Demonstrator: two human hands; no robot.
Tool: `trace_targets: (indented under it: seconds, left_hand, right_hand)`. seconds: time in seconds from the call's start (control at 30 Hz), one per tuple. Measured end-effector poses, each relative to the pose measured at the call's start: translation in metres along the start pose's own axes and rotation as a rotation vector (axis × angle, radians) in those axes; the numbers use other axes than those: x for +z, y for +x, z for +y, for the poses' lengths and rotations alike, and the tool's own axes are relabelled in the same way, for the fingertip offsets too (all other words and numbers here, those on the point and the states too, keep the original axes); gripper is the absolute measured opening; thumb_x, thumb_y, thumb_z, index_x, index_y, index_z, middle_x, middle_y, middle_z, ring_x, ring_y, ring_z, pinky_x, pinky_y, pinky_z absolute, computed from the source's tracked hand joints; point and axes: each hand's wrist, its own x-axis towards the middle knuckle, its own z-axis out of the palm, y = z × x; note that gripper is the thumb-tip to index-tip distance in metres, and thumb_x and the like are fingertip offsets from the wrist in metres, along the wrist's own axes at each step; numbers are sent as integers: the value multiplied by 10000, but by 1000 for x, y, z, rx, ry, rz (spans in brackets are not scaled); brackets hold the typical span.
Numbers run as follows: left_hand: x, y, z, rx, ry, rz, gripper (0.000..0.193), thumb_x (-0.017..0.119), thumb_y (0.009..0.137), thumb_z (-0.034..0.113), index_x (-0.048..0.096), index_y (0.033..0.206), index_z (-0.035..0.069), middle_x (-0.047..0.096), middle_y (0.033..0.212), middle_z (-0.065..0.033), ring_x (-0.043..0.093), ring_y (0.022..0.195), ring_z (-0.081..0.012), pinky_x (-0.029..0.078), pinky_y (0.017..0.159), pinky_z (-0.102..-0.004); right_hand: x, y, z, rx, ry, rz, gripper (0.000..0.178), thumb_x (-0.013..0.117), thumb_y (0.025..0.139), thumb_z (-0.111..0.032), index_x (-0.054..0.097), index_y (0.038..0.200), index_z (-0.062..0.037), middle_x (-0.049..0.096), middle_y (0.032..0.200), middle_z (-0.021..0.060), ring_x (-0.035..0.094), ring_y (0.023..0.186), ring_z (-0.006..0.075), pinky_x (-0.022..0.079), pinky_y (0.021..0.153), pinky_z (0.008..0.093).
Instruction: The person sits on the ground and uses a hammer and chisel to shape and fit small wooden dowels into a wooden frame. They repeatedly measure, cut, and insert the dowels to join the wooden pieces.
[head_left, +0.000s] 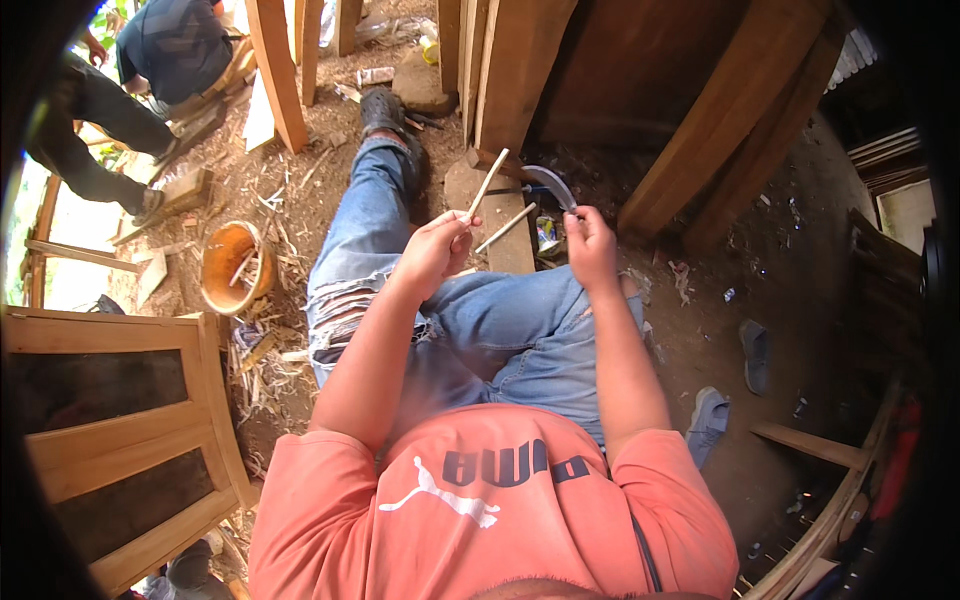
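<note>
My left hand [435,254] is closed around the lower end of a thin pale wooden stick [488,184], which points up and slightly right. In my right hand [591,246] is a sickle [554,184]; its curved grey blade arcs up and to the left, apart from the stick, and my fingers hide its handle. A second pale stick [506,228] lies between my hands on a wooden plank [512,255] by my legs. Just past the blade, a small colourful wrapper [547,235] rests on the ground.
An orange bucket [229,268] containing sticks stands at left among shavings. Below it is a panelled wooden door [115,425]. Upright timbers [520,70] rise ahead, and slanted beams [730,110] at right. Two people [175,50] are at far left. Grey shoes [708,420] lie at right.
</note>
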Motion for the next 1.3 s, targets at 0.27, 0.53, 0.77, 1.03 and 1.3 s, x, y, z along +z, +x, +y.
trace_targets:
  seconds: [0.27,0.53,0.77,1.03,1.3]
  left_hand:
    - [17,27,-26,82,186,4,193,514,1146,208,628,1177,55,470,778,62,380,617,-47,290,531,-242]
    - [16,29,-33,260,748,205,273,549,1136,274,626,1180,15,634,901,-33,584,806,-138,509,749,-342]
    - [14,32,-36,163,730,240,306,577,1115,301,632,1183,8,687,878,-136,646,815,-224,516,765,-409]
    - [21,32,-38,122,637,224,257,549,1139,258,652,1196,30,572,834,22,509,744,-92,446,675,-295]
    - [12,29,-49,116,657,203,231,550,1136,242,647,1171,34,542,811,38,476,724,-84,415,655,-276]
  right_hand:
    - [23,-20,-33,-54,-112,-148,317,666,1060,-359,696,1084,-45,721,815,208,723,784,426,540,683,475]
    - [28,-14,-27,-39,-143,-175,339,637,1073,-387,701,1104,-55,730,875,220,722,865,443,548,741,492]
    - [27,-14,-32,-9,-187,-193,350,648,1061,-412,709,1092,-68,735,883,232,714,879,471,541,734,516]
    - [28,-18,-40,-45,-298,-210,325,649,1064,-388,705,1051,-68,733,888,223,710,866,456,545,725,501]
    - [30,-15,-30,-45,-279,-173,341,612,1093,-372,683,1022,-46,717,824,210,715,788,428,532,668,483]
